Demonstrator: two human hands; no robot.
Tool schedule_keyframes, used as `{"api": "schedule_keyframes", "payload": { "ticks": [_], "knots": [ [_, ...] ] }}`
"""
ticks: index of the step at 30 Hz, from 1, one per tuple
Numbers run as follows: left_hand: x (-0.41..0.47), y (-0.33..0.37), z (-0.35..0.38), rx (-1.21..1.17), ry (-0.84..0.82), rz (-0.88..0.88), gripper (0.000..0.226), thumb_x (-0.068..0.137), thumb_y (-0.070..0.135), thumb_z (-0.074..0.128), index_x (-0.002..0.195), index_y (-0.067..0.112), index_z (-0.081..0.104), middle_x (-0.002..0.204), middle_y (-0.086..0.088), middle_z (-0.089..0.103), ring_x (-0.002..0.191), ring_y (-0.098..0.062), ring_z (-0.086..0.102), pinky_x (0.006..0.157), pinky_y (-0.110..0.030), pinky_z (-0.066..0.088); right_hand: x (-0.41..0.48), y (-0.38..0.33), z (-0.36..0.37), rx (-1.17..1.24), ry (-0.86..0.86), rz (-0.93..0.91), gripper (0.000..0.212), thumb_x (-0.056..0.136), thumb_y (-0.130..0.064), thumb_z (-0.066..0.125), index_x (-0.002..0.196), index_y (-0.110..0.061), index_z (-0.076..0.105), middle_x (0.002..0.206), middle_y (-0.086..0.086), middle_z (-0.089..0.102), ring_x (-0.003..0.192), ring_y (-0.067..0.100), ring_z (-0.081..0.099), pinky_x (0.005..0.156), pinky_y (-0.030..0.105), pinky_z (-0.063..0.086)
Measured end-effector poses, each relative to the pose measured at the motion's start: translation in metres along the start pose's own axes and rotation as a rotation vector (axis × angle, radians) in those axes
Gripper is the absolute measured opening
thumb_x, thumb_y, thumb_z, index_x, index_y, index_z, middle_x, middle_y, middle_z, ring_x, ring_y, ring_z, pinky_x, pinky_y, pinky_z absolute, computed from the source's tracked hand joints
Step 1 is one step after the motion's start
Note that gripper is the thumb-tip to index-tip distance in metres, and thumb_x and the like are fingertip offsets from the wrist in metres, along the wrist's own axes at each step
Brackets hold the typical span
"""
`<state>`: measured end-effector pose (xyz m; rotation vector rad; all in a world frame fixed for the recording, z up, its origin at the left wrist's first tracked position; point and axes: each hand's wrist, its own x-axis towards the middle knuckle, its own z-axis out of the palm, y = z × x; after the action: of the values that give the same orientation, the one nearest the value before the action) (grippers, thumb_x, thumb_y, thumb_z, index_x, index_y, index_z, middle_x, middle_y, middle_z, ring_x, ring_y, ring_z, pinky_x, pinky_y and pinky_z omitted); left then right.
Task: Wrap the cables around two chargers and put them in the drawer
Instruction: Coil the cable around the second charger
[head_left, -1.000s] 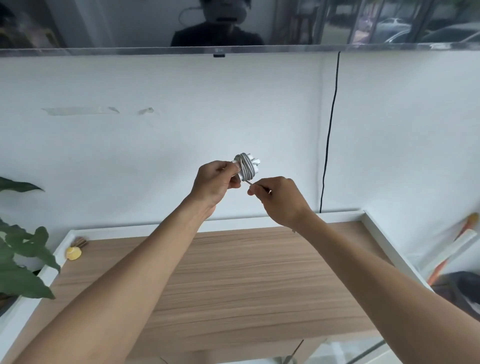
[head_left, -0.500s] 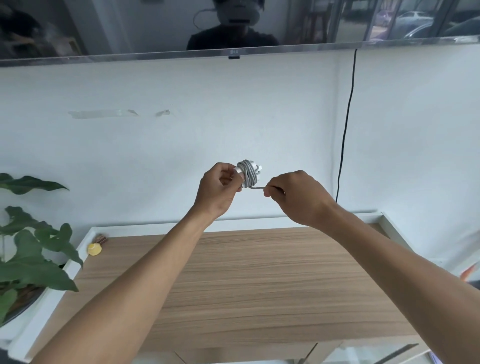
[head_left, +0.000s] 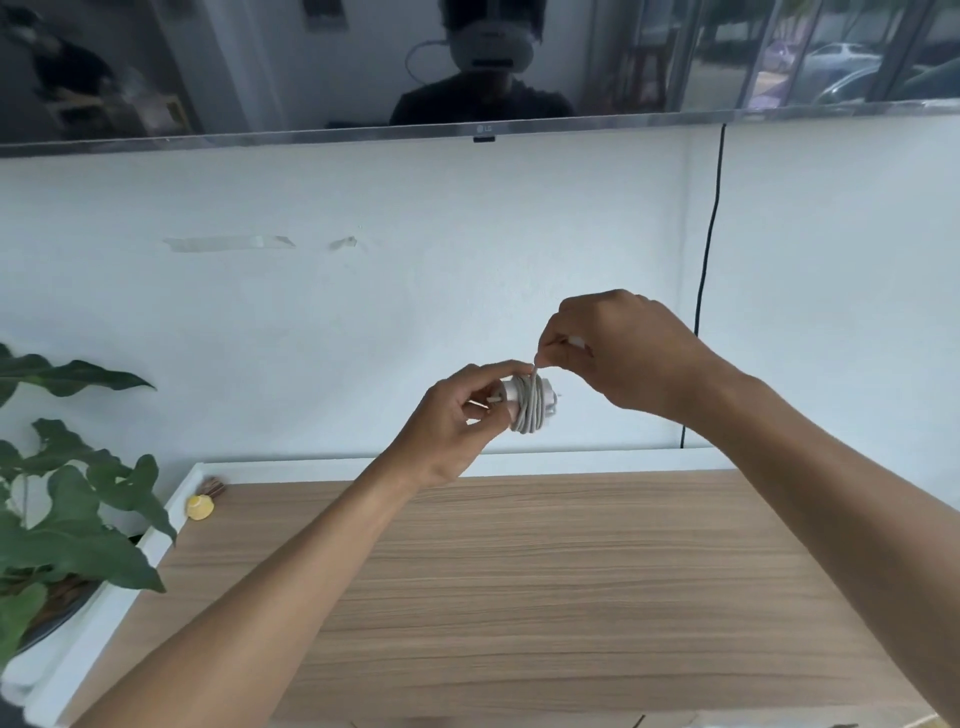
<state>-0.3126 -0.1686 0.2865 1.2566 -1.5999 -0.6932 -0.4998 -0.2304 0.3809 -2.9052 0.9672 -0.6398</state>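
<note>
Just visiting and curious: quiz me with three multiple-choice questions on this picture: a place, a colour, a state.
1. Where does the small yellow object lie?
A) far left corner of the tabletop
B) middle of the tabletop
C) on the floor

2. What colour is the cable wound on the charger?
A) black
B) light grey
C) red

3. What state is that cable in?
A) loose on the tabletop
B) nearly all wound
C) cut in two

Answers: 1 A, it sits near the plant. 2 B, grey coils ring the charger in the left hand. 3 B, only a short end rises to the right hand.
</note>
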Motion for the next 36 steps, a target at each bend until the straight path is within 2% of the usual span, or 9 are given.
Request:
{"api": "schedule_keyframes", "payload": {
  "ticks": [4, 6, 10, 14, 17, 22, 29, 31, 36],
  "knots": [
    [-0.010, 0.010, -0.003, -0.203, -0.140, -0.029, 0.036, 0.090, 0.020, 0.057, 0.122, 0.034, 0.062, 0.120, -0.032, 0.057, 0.115, -0.045, 0.053, 0.101, -0.050, 0.047, 0.006, 0.007, 0.004, 0.410, -0.035, 0.120, 0.008, 0.086, -0.029, 0.069, 0.080, -0.025, 0.073, 0.074, -0.012, 0.064, 0.065, 0.009, 0.055, 0.060, 0.021, 0.044],
    [-0.012, 0.013, -0.007, -0.244, -0.161, -0.029, 0.037, 0.092, 0.015, 0.055, 0.128, 0.024, 0.057, 0.119, -0.035, 0.055, 0.111, -0.045, 0.055, 0.097, -0.046, 0.049, 0.004, 0.011, 0.012, 0.545, -0.072, 0.191, 0.010, 0.086, -0.031, 0.069, 0.079, -0.025, 0.073, 0.063, -0.015, 0.063, 0.057, 0.006, 0.053, 0.051, 0.014, 0.041],
    [-0.015, 0.012, -0.012, -0.338, -0.171, -0.058, 0.060, 0.092, 0.008, 0.053, 0.145, 0.028, 0.034, 0.096, -0.016, 0.056, 0.093, -0.025, 0.058, 0.091, -0.038, 0.053, -0.004, 0.016, 0.031, 0.739, -0.173, 0.240, 0.016, 0.088, -0.034, 0.064, 0.085, -0.022, 0.074, 0.062, -0.017, 0.064, 0.059, 0.008, 0.055, 0.060, 0.021, 0.047],
    [-0.018, 0.007, -0.006, -0.313, -0.180, -0.042, 0.041, 0.095, 0.018, 0.054, 0.134, 0.031, 0.055, 0.118, -0.027, 0.057, 0.108, -0.030, 0.058, 0.098, -0.052, 0.046, -0.008, 0.019, 0.040, 0.764, -0.127, 0.307, 0.013, 0.088, -0.033, 0.066, 0.084, -0.024, 0.073, 0.053, -0.015, 0.056, 0.057, 0.013, 0.048, 0.057, 0.017, 0.041],
    [-0.019, 0.005, 0.000, -0.376, -0.155, -0.068, 0.039, 0.091, 0.028, 0.057, 0.129, 0.032, 0.059, 0.125, -0.030, 0.054, 0.112, -0.036, 0.055, 0.097, -0.050, 0.048, -0.008, 0.021, 0.043, 0.809, -0.059, 0.353, 0.009, 0.086, -0.028, 0.069, 0.082, -0.022, 0.073, 0.060, -0.012, 0.060, 0.055, 0.015, 0.049, 0.061, 0.027, 0.044],
    [-0.018, 0.006, 0.008, -0.538, -0.075, -0.096, 0.037, 0.091, 0.016, 0.055, 0.127, 0.026, 0.060, 0.109, -0.010, 0.060, 0.099, -0.021, 0.058, 0.083, -0.031, 0.051, -0.015, 0.019, 0.041, 1.096, 0.064, 0.381, 0.016, 0.095, -0.015, 0.057, 0.098, -0.009, 0.071, 0.077, -0.001, 0.065, 0.064, 0.015, 0.057, 0.063, 0.026, 0.050],
    [-0.017, 0.008, 0.010, -0.749, -0.021, -0.181, 0.039, 0.090, 0.011, 0.053, 0.127, 0.017, 0.060, 0.112, -0.012, 0.062, 0.094, -0.018, 0.063, 0.079, -0.029, 0.053, -0.027, 0.018, 0.045, 1.086, 0.130, 0.332, 0.023, 0.097, -0.007, 0.049, 0.103, -0.011, 0.070, 0.087, 0.002, 0.067, 0.078, 0.015, 0.061, 0.077, 0.029, 0.054],
    [-0.018, 0.009, 0.010, -0.832, -0.039, -0.203, 0.039, 0.089, 0.011, 0.051, 0.127, 0.015, 0.059, 0.109, -0.006, 0.067, 0.089, -0.017, 0.063, 0.078, -0.028, 0.054, -0.026, 0.022, 0.049, 1.202, 0.126, 0.364, 0.026, 0.097, -0.003, 0.048, 0.108, -0.011, 0.069, 0.094, 0.003, 0.065, 0.084, 0.015, 0.062, 0.082, 0.031, 0.054],
    [-0.019, 0.014, 0.010, -0.997, -0.085, -0.217, 0.050, 0.077, 0.024, 0.077, 0.125, 0.017, 0.063, 0.114, -0.003, 0.067, 0.091, -0.016, 0.065, 0.079, -0.028, 0.056, -0.028, 0.029, 0.070, 1.409, 0.051, 0.345, 0.032, 0.094, -0.007, 0.054, 0.123, -0.018, 0.062, 0.119, 0.009, 0.062, 0.104, 0.020, 0.063, 0.090, 0.035, 0.051]
  ]
}}
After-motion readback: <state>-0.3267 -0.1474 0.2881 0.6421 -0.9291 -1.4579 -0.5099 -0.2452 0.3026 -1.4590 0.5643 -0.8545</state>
